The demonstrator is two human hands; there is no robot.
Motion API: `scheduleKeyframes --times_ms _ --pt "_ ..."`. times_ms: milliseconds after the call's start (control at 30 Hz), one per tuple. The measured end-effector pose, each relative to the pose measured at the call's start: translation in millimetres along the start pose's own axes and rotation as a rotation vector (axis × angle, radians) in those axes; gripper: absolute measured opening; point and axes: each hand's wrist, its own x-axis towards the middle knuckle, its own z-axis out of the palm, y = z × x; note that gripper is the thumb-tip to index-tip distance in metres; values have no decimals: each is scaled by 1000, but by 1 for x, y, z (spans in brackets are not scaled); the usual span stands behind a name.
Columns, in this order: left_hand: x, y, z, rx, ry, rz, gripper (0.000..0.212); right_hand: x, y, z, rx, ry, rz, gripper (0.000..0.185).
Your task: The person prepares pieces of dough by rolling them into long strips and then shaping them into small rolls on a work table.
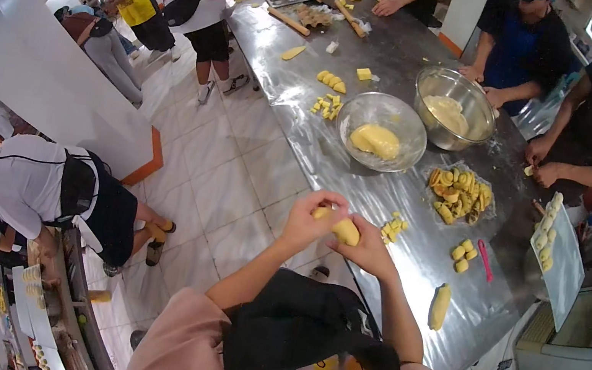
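Note:
A log of yellow dough [345, 230] is held between my two hands, above the near edge of the steel table. My left hand [314, 217] grips its upper left end with curled fingers. At the lower right end, my right hand [364, 249] has its fingers and thumb around the dough. Small yellow cubes [394, 228] lie on the table just beyond my right hand. Farther right are several dough balls [463, 254], a pink-handled utensil [484, 260] and another dough log [440, 306].
A steel bowl [381, 105] holds yellow dough; a second bowl [458, 77] holds paler dough. Twisted dough pieces [460, 192] lie on plastic film. Rolling pins [288, 21] lie at the table's far end. Co-workers stand along the far side, and a person bends over a bench at left.

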Motion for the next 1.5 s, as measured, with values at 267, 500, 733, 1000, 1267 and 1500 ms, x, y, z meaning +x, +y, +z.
scheduleKeyframes --times_ms 267,500,733,1000,1267,1500 --pt "-6 20 19 -587 212 -16 20 -5 5 25 406 -157 114 31" --pt "-14 34 19 -498 -69 -103 35 -3 15 15 653 -684 12 36" --pt "-24 53 19 -683 -152 -252 14 -13 7 45 1352 -1042 -50 36" --pt "-23 71 8 65 -539 -256 28 -19 16 56 1152 -775 -20 29" --pt "-20 62 13 -357 -219 -287 38 -21 10 43 786 -528 118 21" --pt "-8 67 39 -432 49 9 12 -16 -2 26 903 -353 177 29"
